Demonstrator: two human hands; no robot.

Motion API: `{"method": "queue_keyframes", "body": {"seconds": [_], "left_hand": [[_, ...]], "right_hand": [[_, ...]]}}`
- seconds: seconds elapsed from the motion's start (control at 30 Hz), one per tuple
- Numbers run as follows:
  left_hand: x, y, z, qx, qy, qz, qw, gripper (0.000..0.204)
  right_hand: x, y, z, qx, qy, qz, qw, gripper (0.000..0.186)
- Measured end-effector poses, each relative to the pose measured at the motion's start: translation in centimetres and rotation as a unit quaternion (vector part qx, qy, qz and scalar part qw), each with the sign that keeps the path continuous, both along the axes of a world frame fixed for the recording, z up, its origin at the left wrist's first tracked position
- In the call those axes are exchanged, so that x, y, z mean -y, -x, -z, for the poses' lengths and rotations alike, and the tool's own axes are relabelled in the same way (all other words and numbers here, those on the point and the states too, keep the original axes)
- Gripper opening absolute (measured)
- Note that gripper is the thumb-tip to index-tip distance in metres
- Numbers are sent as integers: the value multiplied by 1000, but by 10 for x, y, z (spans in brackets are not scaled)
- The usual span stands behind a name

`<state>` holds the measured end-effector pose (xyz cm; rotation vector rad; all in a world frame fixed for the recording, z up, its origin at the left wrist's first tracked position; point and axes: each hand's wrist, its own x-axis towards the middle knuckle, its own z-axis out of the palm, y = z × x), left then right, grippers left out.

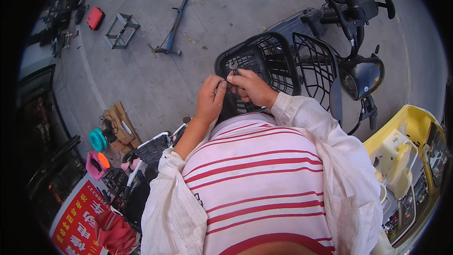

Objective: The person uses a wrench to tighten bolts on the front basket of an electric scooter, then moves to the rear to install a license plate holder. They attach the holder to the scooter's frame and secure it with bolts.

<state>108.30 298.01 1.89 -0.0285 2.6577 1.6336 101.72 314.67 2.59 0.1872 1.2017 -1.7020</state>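
Holding the wrench (233, 65) in my right hand (252, 87), fingers curled round the handle, head poking out past the grip and pointing away from the body. It's over the black basket (279, 66), near the middle of my feed. Left hand (211, 95) is right beside it, thumb and fingertips drawn in close to the right's. Can't tell if they pinch something small or just meet; too fine to resolve from here.

Risks as I see them:
- Drop: anything small slipping from those fingertips could land in the basket, and the open lattice might let it through to the floor (141, 75).
- Slip: most of the handle is hidden, so I can't judge the hold; a loose one might let the wrench twist toward the left fingers.
- Snag: right sleeve (292, 108) hangs loose near the basket rim; a quick reach could catch it. Headlight (362, 78) is well apart, low concern.
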Motion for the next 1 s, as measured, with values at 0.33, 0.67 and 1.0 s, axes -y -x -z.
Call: {"method": "queue_keyframes", "body": {"seconds": [0.33, 0.67, 1.0], "left_hand": [[47, -18, 41, 165, -518, -47, 838, 21], [45, -79, 197, 385, -136, -127, 904, 40], [12, -69, 220, 394, -159, -93, 900, 42]], "right_hand": [[-7, -18, 56, 16, -125, -39, 991, 46], [15, -57, 125, 36, -291, -134, 946, 30], [33, -59, 121, 67, -298, -193, 932, 44]]}}
